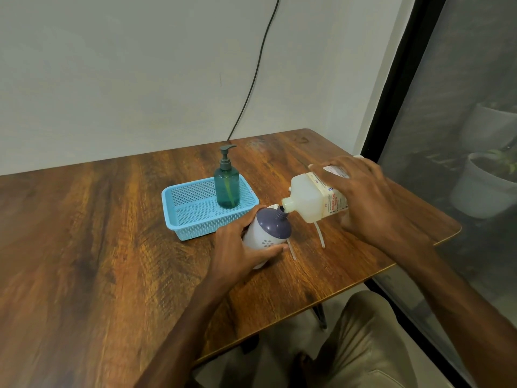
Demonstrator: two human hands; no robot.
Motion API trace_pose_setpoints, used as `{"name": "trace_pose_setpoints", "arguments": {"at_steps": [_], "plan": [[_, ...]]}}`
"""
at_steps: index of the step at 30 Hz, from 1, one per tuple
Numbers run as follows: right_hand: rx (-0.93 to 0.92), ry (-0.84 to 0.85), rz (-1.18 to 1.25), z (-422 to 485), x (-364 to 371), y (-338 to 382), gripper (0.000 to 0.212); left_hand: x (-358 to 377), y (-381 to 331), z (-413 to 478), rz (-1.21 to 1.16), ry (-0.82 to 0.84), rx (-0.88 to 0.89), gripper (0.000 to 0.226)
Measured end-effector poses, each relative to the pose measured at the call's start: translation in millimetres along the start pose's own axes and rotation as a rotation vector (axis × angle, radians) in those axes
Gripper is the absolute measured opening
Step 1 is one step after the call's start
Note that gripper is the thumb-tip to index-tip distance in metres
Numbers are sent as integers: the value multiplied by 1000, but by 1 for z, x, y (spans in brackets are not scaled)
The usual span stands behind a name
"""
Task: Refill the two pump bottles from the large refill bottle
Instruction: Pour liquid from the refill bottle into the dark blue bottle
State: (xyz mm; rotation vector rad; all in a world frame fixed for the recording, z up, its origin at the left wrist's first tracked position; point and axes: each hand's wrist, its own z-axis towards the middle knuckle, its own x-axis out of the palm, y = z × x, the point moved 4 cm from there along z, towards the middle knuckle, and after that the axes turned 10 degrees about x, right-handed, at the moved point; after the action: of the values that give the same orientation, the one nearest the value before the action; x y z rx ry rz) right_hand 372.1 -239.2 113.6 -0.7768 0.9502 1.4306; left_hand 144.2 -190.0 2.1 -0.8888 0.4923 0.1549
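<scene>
My left hand grips a white pump bottle with a purple top, tilted toward the right, its pump off. My right hand holds the large translucent refill bottle tipped on its side, its open spout touching the purple bottle's neck. A teal pump bottle with its grey pump on stands upright in the far right corner of a blue basket. Two white pump tubes lie on the table under the refill bottle; their pump heads are mostly hidden.
The wooden table ends close on the right, its edge near my right forearm. A black cable runs down the wall behind. A dark screened window with plant pots stands to the right. My knee shows below the table.
</scene>
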Motion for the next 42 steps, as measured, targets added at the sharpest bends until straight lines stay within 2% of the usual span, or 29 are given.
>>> {"name": "trace_pose_setpoints", "arguments": {"at_steps": [8,15,21,30,38,42], "plan": [[22,18,29,0,-2,1,95,0,1,0,-1,1,7,99],[-56,-68,12,-4,-3,5,101,0,2,-1,1,9,3,98],[-13,-30,55,-3,-3,4,101,0,-1,-1,5,2,21,91],[-48,-50,6,-1,-1,3,102,2,4,-1,-8,6,18,95],[39,55,-25,4,-2,1,91,3,5,-1,-25,11,22,90],[-25,44,-68,3,-4,1,92,3,7,0,-1,3,25,90]]}}
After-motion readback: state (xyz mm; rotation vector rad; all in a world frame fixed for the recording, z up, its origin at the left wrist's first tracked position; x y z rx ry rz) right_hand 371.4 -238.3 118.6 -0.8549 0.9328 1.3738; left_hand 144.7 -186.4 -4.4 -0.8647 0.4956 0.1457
